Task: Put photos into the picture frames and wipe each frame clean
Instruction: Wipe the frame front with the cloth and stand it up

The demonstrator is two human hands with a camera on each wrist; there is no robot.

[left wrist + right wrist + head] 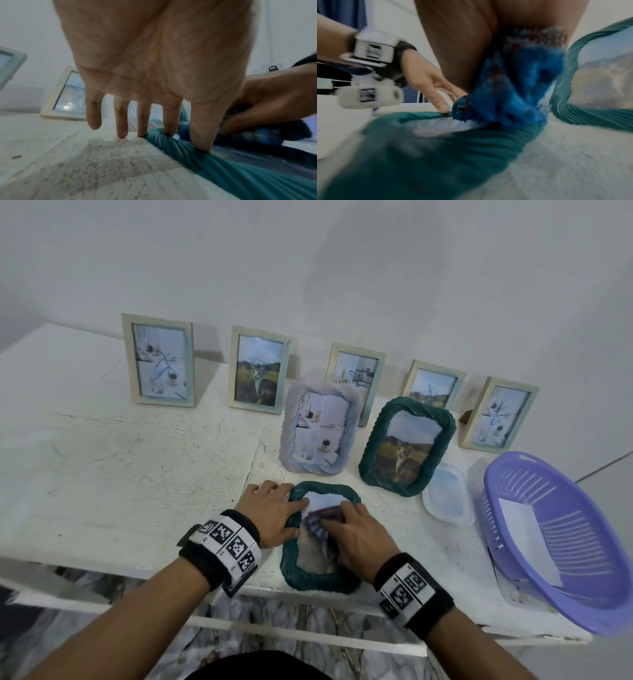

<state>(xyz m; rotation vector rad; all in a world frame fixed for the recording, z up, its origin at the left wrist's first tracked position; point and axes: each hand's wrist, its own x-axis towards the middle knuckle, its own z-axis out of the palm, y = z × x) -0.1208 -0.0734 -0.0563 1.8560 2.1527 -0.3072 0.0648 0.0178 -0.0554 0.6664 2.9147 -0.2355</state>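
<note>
i'm on the wiping step: a teal frame [320, 542] lies flat at the near edge of the table [137, 474], face up, with a photo already under its glass. my left hand [270, 513] has its fingers spread and fairly straight, pressing on the frame's left rim to pin it, with the outer fingertips on the table just beside it. my right hand [356, 534] is curled over a bunched blue cloth [513, 86] and grips it against the glass near the frame's far end; the wrist view is smeared, so i read the cloth as mid-stroke. beyond it a lilac frame [320, 426] and a second teal frame [407, 446] stand upright with photos in, and five pale frames [157, 361] line the wall behind them. some of those show blue scribbles on the glass, so i judge they need cleaning. to the right sit a clear lid [445, 494] and a purple basket [561, 529] holding a sheet of paper. next i judge the cloth must cover the near half of the glass and the ribbed rim, with the left hand holding firm so the frame doesn't slide off the edge; then it can be stood up with the others.
</note>
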